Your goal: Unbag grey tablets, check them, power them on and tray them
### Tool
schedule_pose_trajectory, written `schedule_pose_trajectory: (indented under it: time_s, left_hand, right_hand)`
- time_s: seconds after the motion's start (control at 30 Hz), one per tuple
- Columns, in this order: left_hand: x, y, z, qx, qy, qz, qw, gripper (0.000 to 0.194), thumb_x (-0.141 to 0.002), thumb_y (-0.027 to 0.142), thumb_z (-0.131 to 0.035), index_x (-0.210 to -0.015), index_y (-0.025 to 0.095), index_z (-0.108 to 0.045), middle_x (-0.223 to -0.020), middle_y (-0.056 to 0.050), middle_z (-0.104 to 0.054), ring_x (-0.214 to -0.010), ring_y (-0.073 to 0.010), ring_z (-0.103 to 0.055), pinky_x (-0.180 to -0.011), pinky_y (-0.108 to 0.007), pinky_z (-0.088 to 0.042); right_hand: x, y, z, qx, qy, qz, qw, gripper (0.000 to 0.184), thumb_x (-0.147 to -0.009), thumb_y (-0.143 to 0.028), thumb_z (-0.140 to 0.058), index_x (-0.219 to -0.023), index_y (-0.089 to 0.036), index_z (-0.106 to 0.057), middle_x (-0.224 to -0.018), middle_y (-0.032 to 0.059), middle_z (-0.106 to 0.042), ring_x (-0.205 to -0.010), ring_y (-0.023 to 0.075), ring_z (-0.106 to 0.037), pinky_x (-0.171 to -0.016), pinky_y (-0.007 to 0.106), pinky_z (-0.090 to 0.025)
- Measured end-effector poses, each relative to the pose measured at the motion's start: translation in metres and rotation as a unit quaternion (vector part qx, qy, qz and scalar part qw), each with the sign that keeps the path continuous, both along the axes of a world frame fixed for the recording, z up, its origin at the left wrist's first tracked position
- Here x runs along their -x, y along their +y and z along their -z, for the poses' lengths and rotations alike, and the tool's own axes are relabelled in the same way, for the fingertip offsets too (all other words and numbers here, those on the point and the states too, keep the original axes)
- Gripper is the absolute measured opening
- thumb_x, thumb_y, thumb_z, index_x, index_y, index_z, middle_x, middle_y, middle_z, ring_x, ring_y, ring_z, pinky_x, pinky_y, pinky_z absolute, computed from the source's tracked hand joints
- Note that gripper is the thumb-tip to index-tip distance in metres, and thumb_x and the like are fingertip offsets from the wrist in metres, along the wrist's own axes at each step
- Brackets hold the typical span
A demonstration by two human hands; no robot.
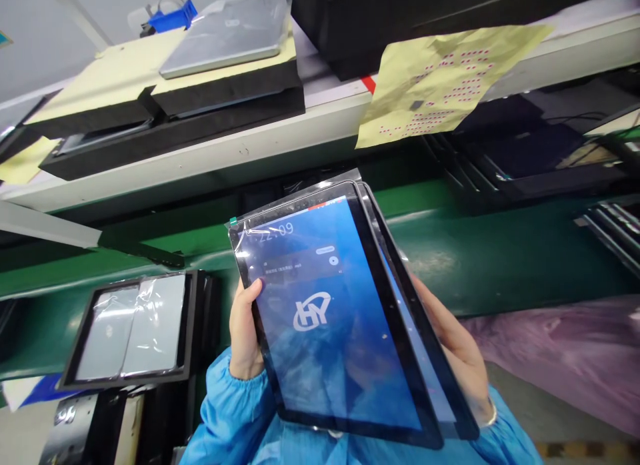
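I hold two tablets stacked one over the other in front of me. The front tablet (330,318) is lit, with a blue screen, a white logo and a clear film with a green tab at its top left corner. My left hand (245,335) grips its left edge, thumb on the bezel. The rear tablet (425,331) sticks out to the right behind it, and my right hand (460,351) supports it from behind. Both sleeves are light blue.
A green conveyor (480,258) runs across behind the tablets. At the lower left stands a black frame with a film-wrapped panel (135,328). A white shelf (210,151) above carries black foam trays, a grey tablet (230,35) and a yellow sheet (440,78). Pink plastic film (565,358) lies at right.
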State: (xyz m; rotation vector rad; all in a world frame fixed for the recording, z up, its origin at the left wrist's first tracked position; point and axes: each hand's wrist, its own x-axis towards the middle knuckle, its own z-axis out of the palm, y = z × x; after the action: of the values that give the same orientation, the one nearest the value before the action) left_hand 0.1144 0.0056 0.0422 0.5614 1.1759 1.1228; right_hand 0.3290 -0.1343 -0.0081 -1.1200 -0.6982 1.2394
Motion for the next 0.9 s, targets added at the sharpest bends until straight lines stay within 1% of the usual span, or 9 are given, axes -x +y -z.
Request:
schedule_pose_trajectory:
  time_s: [0.1,0.17,0.23,0.33,0.43,0.53,0.63,0.77,0.9]
  left_hand:
    - [0.003,0.003,0.006,-0.021,0.010,0.023,0.999,0.062,-0.079,0.039,-0.075,-0.138,0.029,-0.062,-0.114,-0.002,-0.078,-0.109,-0.0270,-0.074,-0.097,-0.037,-0.060]
    - [0.005,0.008,0.016,-0.025,0.022,0.036,0.999,0.065,-0.081,0.037,-0.074,-0.143,0.033,-0.057,-0.127,0.000,-0.074,-0.117,-0.0260,-0.071,-0.101,-0.035,-0.058]
    - [0.010,0.015,0.036,-0.019,0.034,0.054,0.998,0.065,-0.084,0.035,-0.073,-0.146,0.038,-0.053,-0.136,0.002,-0.070,-0.123,-0.0237,-0.067,-0.104,-0.033,-0.056]
    - [0.027,0.029,0.085,0.003,0.046,0.087,0.995,0.068,-0.087,0.033,-0.071,-0.150,0.037,-0.047,-0.135,0.000,-0.071,-0.123,-0.0231,-0.067,-0.106,-0.034,-0.054]
    - [0.056,0.045,0.146,0.041,0.078,0.093,0.992,0.072,-0.085,0.037,-0.072,-0.152,0.031,-0.045,-0.124,-0.005,-0.075,-0.108,-0.0251,-0.073,-0.100,-0.038,-0.056]
    - [0.085,0.057,0.199,0.059,0.131,0.082,0.986,0.070,-0.083,0.036,-0.073,-0.148,0.026,-0.049,-0.116,-0.007,-0.077,-0.098,-0.0243,-0.075,-0.094,-0.039,-0.058]
    - [0.104,0.064,0.235,0.072,0.164,0.070,0.981,0.067,-0.084,0.041,-0.070,-0.145,0.021,-0.050,-0.114,-0.010,-0.076,-0.096,-0.0245,-0.075,-0.091,-0.040,-0.058]
    - [0.116,0.069,0.258,0.053,0.204,0.097,0.973,0.064,-0.084,0.048,-0.070,-0.140,0.022,-0.054,-0.126,-0.011,-0.072,-0.108,-0.0254,-0.071,-0.096,-0.038,-0.056]
    - [0.124,0.075,0.264,0.033,0.264,0.176,0.948,0.066,-0.085,0.052,-0.069,-0.144,0.027,-0.055,-0.135,-0.009,-0.068,-0.115,-0.0260,-0.067,-0.095,-0.036,-0.055]
  right_hand:
    - [0.001,0.012,0.000,0.048,0.128,0.007,0.991,0.049,-0.090,-0.059,-0.065,-0.132,-0.033,-0.070,-0.126,0.0019,-0.075,-0.106,0.0320,-0.075,-0.076,0.038,-0.067]
    - [0.002,0.023,0.011,0.081,0.130,0.022,0.988,0.054,-0.083,-0.064,-0.071,-0.125,-0.031,-0.074,-0.121,0.0044,-0.077,-0.104,0.0319,-0.075,-0.082,0.041,-0.065]
    - [0.000,0.035,0.034,0.118,0.080,0.042,0.989,0.059,-0.074,-0.059,-0.083,-0.124,-0.028,-0.075,-0.113,0.0058,-0.079,-0.098,0.0293,-0.076,-0.082,0.038,-0.064]
    - [-0.006,0.050,0.087,0.156,0.047,0.053,0.985,0.066,-0.069,-0.056,-0.089,-0.125,-0.023,-0.074,-0.096,0.0065,-0.082,-0.075,0.0238,-0.075,-0.065,0.033,-0.061]
    - [-0.015,0.060,0.145,0.175,0.043,0.076,0.981,0.076,-0.065,-0.059,-0.090,-0.128,-0.019,-0.071,-0.091,0.0055,-0.081,-0.077,0.0254,-0.075,-0.070,0.035,-0.060]
    - [-0.024,0.064,0.195,0.204,0.029,0.107,0.973,0.053,-0.083,-0.049,-0.081,-0.124,-0.017,-0.070,-0.091,0.0037,-0.079,-0.076,0.0203,-0.073,-0.073,0.036,-0.061]
    - [-0.034,0.060,0.233,0.229,0.017,0.131,0.964,0.032,-0.097,-0.041,-0.068,-0.117,-0.016,-0.068,-0.104,0.0048,-0.074,-0.084,0.0184,-0.072,-0.079,0.038,-0.061]
    - [-0.058,0.053,0.262,0.247,-0.003,0.130,0.960,0.032,-0.098,-0.039,-0.066,-0.120,-0.016,-0.066,-0.115,0.0068,-0.071,-0.096,0.0214,-0.070,-0.085,0.041,-0.061]
    - [-0.087,0.053,0.273,0.248,-0.048,0.090,0.963,0.033,-0.099,-0.041,-0.065,-0.121,-0.017,-0.066,-0.118,0.0080,-0.071,-0.099,0.0220,-0.071,-0.088,0.044,-0.060]
